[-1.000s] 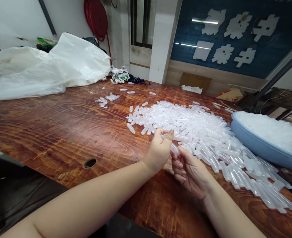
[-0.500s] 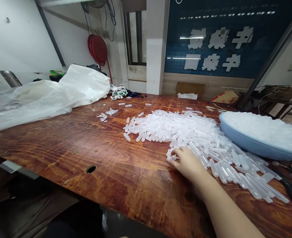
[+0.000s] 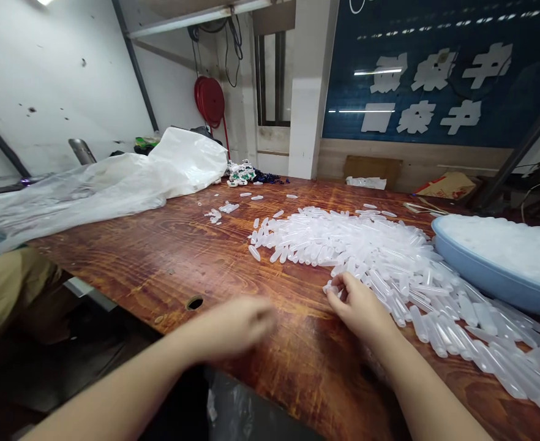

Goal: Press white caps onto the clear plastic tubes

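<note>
Translucent white plastic tubes lie in a wide loose pile on the brown wooden table. At the near left edge of the pile, my right hand has its thumb and fingers curled round a few of the small pieces, whose ends show at the fingertips. My left hand is over the table's front part, to the left of my right hand and apart from the pile; motion smears its fingers, and whatever it may hold cannot be made out.
A blue basin heaped with white pieces stands at the right. Clear plastic sheeting covers the back left. Small green-white and dark blue items lie at the back. Someone's clothed leg shows at the left.
My left hand has come into view over the table's front. My right hand remains at the pile's edge with its fingers curled. The view has turned somewhat to the left.
</note>
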A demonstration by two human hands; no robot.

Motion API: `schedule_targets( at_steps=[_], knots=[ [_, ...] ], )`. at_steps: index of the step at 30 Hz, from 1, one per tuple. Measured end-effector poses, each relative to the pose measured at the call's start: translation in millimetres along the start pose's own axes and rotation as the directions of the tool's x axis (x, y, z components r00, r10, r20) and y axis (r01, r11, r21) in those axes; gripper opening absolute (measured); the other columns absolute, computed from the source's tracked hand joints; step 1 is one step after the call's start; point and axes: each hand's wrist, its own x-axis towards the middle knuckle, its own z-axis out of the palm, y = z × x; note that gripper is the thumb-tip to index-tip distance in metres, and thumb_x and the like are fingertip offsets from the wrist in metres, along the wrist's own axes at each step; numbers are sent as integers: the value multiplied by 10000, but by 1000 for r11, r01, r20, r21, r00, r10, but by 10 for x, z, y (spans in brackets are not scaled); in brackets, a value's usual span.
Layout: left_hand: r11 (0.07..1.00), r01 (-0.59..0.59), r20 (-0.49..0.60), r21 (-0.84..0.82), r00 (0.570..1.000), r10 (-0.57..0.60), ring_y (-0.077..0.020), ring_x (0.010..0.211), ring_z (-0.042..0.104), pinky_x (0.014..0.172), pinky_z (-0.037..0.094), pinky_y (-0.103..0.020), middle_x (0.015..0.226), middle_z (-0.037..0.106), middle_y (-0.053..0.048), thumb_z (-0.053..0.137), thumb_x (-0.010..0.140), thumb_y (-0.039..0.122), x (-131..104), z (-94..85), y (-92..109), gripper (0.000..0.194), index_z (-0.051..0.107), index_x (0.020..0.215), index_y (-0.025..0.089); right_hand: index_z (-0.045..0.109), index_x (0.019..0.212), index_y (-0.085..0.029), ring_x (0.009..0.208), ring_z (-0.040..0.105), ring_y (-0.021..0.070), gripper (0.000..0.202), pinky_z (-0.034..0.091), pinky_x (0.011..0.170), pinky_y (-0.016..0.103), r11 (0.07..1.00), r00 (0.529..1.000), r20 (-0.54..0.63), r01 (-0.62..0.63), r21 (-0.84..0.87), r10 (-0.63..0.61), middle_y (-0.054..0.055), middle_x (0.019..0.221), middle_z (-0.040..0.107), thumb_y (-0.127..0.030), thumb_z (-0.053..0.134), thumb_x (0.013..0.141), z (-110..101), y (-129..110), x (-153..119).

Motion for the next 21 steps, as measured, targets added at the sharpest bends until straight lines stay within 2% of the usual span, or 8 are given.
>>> schedule_targets(
  at_steps=[3, 5, 8, 11, 14, 17, 19, 21],
  knots=[
    [909, 318, -203, 270, 941, -269, -252, 965, 574, 803, 433, -368, 1030, 605, -151, 262, 903, 403, 473, -196, -112, 418, 528, 1071, 127, 530, 939, -164, 751, 534, 157, 213, 398, 683, 274, 995, 995, 0, 95, 39, -95, 49, 839, 568, -287, 419, 806, 60, -5, -11],
    [833, 433, -250, 345, 898, -363, -294, 1001, 567, 788, 435, -365, 1063, 595, -201, 255, 887, 409, 780, -274, -187, 461, 526, 1086, 94, 536, 982, -156, 795, 533, 162, 244, 408, 728, 291, 985, 986, 37, 157, 65, -160, 65, 883, 561, -284, 400, 825, 118, 7, -12],
    [822, 422, -185, 383, 907, -379, -283, 1006, 573, 779, 444, -327, 1073, 607, -183, 323, 853, 397, 1043, -290, -279, 419, 581, 1026, 116, 538, 981, -155, 849, 530, 165, 227, 418, 774, 304, 968, 970, 65, 228, 100, -235, 75, 926, 555, -256, 401, 830, 177, 51, -13],
    [813, 380, -133, 441, 924, -360, -285, 991, 580, 775, 445, -324, 1049, 621, -179, 365, 831, 356, 982, -245, -305, 368, 609, 965, 116, 534, 973, -158, 874, 529, 170, 206, 428, 792, 316, 957, 962, 42, 262, 126, -269, 77, 936, 554, -232, 416, 821, 190, 87, -29],
    [819, 293, -76, 493, 953, -294, -307, 917, 600, 754, 441, -362, 975, 635, -198, 335, 853, 395, 663, -174, -222, 408, 586, 951, 88, 540, 961, -171, 858, 537, 167, 193, 444, 782, 320, 941, 960, 28, 269, 205, -280, 76, 934, 556, -248, 427, 825, 197, 69, -52],
    [896, 24, 68, 443, 996, -60, -256, 793, 615, 690, 446, -338, 865, 651, -125, 257, 880, 463, 296, -49, -42, 439, 521, 991, 129, 533, 997, -185, 845, 561, 158, 219, 472, 760, 305, 894, 974, 24, 197, 402, -225, 71, 946, 571, -284, 460, 816, 229, 7, -69],
    [919, -196, 159, 343, 976, 149, -228, 785, 604, 677, 446, -322, 872, 641, -93, 275, 891, 408, 142, 59, 94, 353, 500, 985, 154, 534, 996, -185, 841, 581, 153, 240, 489, 748, 288, 824, 982, 39, 132, 552, -183, 65, 936, 589, -316, 501, 797, 240, -23, -73],
    [893, -384, 195, 236, 919, 343, -209, 857, 580, 731, 440, -317, 943, 620, -87, 314, 889, 298, 103, 164, 211, 252, 506, 981, 163, 558, 964, -186, 842, 593, 146, 234, 493, 755, 273, 770, 980, 51, 117, 627, -191, 55, 924, 604, -324, 538, 776, 214, -17, -68]
  ],
)
